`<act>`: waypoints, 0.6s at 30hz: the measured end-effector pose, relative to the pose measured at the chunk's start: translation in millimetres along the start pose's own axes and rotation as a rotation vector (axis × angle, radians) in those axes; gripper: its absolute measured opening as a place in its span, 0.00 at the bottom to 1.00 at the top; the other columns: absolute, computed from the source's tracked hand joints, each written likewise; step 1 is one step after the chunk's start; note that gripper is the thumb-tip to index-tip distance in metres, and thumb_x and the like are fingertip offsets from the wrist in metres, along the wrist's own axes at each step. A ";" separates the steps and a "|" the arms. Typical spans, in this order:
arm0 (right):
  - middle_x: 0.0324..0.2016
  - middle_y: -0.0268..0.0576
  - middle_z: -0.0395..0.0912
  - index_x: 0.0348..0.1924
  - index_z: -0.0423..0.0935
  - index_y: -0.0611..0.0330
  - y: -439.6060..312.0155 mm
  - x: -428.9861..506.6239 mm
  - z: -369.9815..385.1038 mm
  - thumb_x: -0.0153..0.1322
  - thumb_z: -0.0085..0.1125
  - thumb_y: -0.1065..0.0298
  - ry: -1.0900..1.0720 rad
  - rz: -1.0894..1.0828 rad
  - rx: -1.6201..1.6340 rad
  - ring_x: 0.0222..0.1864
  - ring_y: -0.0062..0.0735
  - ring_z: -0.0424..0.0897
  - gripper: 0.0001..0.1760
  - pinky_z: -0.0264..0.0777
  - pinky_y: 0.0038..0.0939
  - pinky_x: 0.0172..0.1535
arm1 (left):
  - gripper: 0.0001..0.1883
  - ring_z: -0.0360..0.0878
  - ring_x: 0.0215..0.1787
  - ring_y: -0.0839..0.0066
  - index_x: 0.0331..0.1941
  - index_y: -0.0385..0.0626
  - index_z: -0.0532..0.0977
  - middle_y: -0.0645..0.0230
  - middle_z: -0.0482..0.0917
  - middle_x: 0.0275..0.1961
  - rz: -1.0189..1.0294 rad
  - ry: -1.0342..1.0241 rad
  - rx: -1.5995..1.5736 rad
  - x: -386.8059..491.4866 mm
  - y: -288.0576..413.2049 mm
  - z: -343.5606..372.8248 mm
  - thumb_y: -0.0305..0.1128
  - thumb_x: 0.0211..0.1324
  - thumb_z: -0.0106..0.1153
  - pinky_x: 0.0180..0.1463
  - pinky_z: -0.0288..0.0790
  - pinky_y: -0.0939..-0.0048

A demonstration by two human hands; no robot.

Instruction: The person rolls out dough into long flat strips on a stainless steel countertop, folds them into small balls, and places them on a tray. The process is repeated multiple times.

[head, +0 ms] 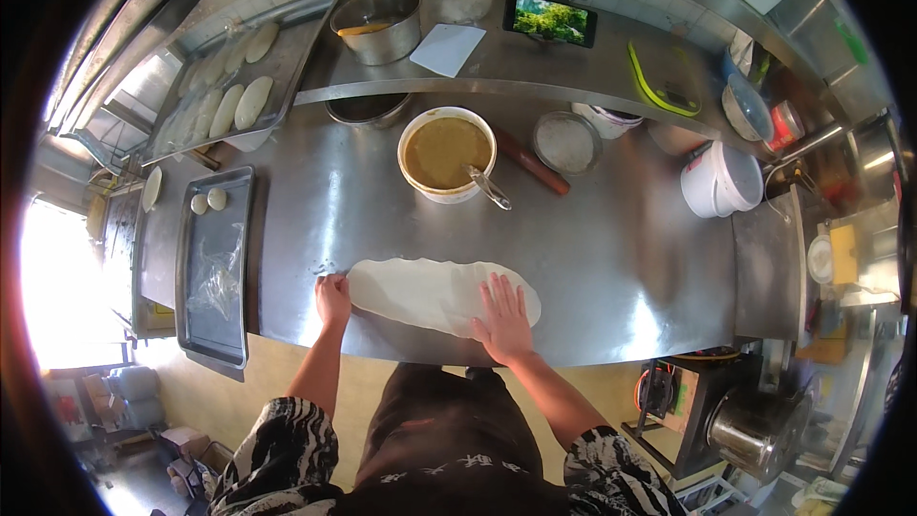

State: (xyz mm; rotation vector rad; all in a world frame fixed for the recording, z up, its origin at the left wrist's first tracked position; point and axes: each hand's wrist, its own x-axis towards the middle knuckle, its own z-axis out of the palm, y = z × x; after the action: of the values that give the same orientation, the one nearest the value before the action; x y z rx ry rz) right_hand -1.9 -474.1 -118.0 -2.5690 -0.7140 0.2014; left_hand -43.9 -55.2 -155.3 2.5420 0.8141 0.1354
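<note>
A long, thin sheet of pale dough (419,294) lies flat across the steel worktop, its edges slightly wavy. At its left end, my left hand (333,299) is curled with the fingertips closed on the dough's edge. My right hand (505,319) rests palm down on the right part of the sheet, fingers extended and a little apart. Beyond the dough stands a white tub (448,193) of thick brown paste, with a metal spoon (491,188) leaning in it. Beside that tub is a reddish wooden rolling pin (534,166), partly hidden behind it.
On the left, a dark tray (213,330) holds two dough balls and plastic film. A larger tray (304,50) carries several dough pieces. The raised shelf (473,86) bears a steel pot (380,39), a phone (550,20) and a green-edged scale (670,89). White buckets (720,183) stand right.
</note>
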 end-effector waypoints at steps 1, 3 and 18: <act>0.88 0.57 0.46 0.87 0.54 0.62 1.5 -5.4 -8.2 0.85 0.51 0.42 0.032 0.005 0.010 0.90 0.59 0.44 0.46 0.36 0.63 0.88 | 0.08 0.82 0.57 0.53 0.43 0.41 0.88 0.58 0.86 0.40 0.055 -0.011 0.017 6.0 -7.2 -0.1 0.31 0.72 0.63 0.61 0.77 0.52; 0.86 0.62 0.50 0.85 0.57 0.65 -1.0 -21.5 -23.6 0.85 0.55 0.49 0.118 0.098 0.078 0.86 0.63 0.53 0.42 0.47 0.65 0.85 | 0.13 0.87 0.53 0.53 0.45 0.39 0.87 0.55 0.89 0.43 0.065 -0.071 -0.028 13.8 -19.6 1.0 0.37 0.75 0.62 0.57 0.80 0.56; 0.83 0.54 0.63 0.87 0.55 0.53 -191.3 -64.5 109.7 0.82 0.54 0.25 -0.059 0.564 2.399 0.82 0.55 0.65 0.53 0.62 0.64 0.80 | 0.16 0.86 0.40 0.78 0.52 0.38 0.83 0.69 0.87 0.42 -0.195 -0.761 -0.869 14.7 67.4 -136.4 0.38 0.71 0.73 0.39 0.79 0.71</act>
State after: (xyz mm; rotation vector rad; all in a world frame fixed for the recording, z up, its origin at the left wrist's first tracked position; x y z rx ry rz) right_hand -171.6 -319.3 -123.6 -0.3124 0.3661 0.6877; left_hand -27.7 -40.5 -4.0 1.4929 0.5122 -0.4278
